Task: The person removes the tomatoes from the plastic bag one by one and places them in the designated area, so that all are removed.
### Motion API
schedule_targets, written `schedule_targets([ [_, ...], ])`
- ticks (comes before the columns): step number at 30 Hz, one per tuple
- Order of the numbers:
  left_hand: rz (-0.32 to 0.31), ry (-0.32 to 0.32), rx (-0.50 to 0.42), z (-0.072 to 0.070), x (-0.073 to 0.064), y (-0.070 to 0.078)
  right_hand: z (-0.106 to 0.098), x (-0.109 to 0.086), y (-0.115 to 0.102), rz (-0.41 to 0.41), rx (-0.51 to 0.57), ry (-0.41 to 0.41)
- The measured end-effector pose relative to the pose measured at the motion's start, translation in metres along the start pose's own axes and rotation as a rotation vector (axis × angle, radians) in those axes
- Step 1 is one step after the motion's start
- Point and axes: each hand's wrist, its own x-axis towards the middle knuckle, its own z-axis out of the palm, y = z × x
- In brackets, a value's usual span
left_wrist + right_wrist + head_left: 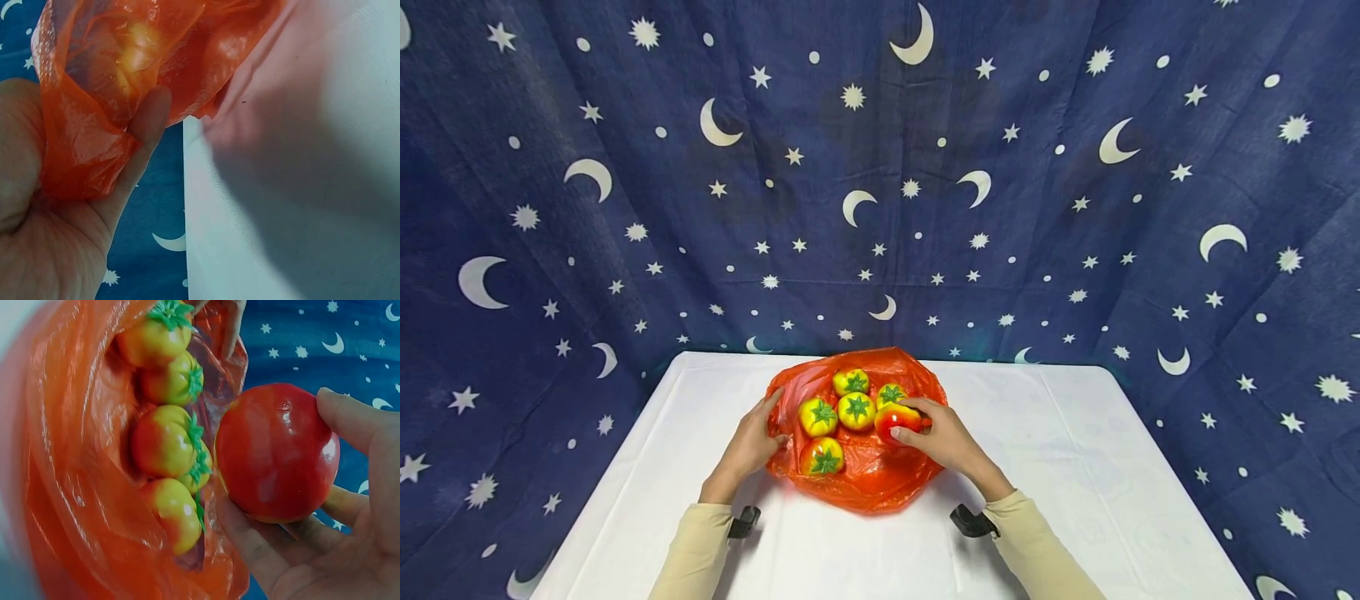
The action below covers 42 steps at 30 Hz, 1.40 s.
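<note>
An orange-red plastic bag (pixel 880 483) lies spread on the table, its mouth facing up. Inside sit several glossy yellow-and-red artificial tomatoes (pixel 856 411) with green star-shaped leaf tops. At the bag's left side, my left hand (pixel 752 442) holds a gathered fold of the plastic (pixel 87 156) between thumb and fingers. My right hand (pixel 951 437) grips another tomato (pixel 278 453) over the bag's right side, its red, smooth side toward the right wrist camera. No leaf top shows on this one.
A white cloth covers the table (pixel 1060 467), reaching out on both sides of the bag. Behind it hangs a dark blue curtain (pixel 820 217) with moons and stars. Black wrist devices (pixel 973 522) sit under both forearms.
</note>
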Motion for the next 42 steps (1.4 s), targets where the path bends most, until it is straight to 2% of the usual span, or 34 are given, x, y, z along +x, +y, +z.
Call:
schedule_targets([
  [12,-0.008,-0.005,0.009,0.003,-0.001,0.001,-0.023,-0.001,0.007,-0.019,0.029,0.104],
  [19,0.002,-0.003,0.011,0.002,-0.003,0.000,-0.033,-0.002,0.013,-0.034,0.044,0.107],
  [24,-0.019,-0.013,0.008,0.001,-0.003,-0.002,-0.038,-0.002,0.019,-0.041,0.025,0.116],
  [29,-0.039,-0.030,0.006,0.002,-0.002,-0.001,-0.044,-0.002,0.028,-0.062,0.015,0.171],
  [34,-0.020,-0.017,0.005,0.003,-0.002,0.000,-0.050,-0.001,0.039,-0.084,0.011,0.225],
  [42,0.001,-0.007,0.008,0.003,-0.001,0.000,-0.060,0.005,0.054,-0.074,0.001,0.309],
])
